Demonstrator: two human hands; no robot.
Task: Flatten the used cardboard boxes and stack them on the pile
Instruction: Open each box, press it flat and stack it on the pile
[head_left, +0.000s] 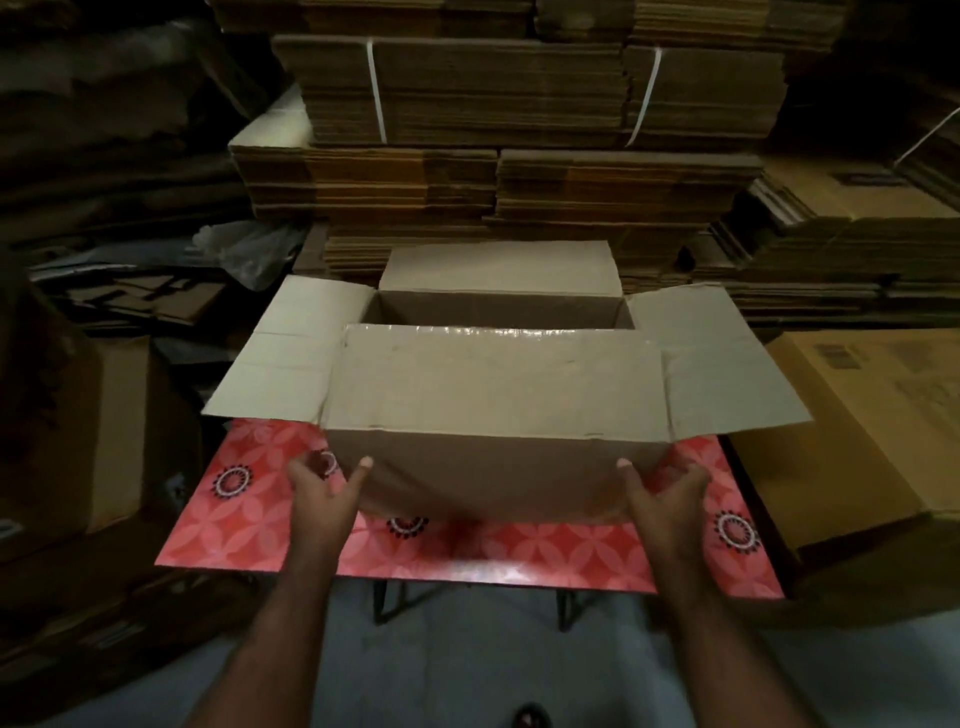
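Observation:
An open brown cardboard box stands on a red flower-patterned table, its side flaps spread left and right, the near flap up and the far flap raised. My left hand grips the box's near lower left corner, thumb on the front face and fingers around the side. At the near lower right corner my right hand holds the box the same way. Behind the table rises a tall pile of flattened cardboard, some bundles tied with white straps.
More flattened boxes are heaped at the right, and a large brown carton stands right of the table. Dark cartons and loose cardboard fill the left side. Grey floor shows below the table's black legs.

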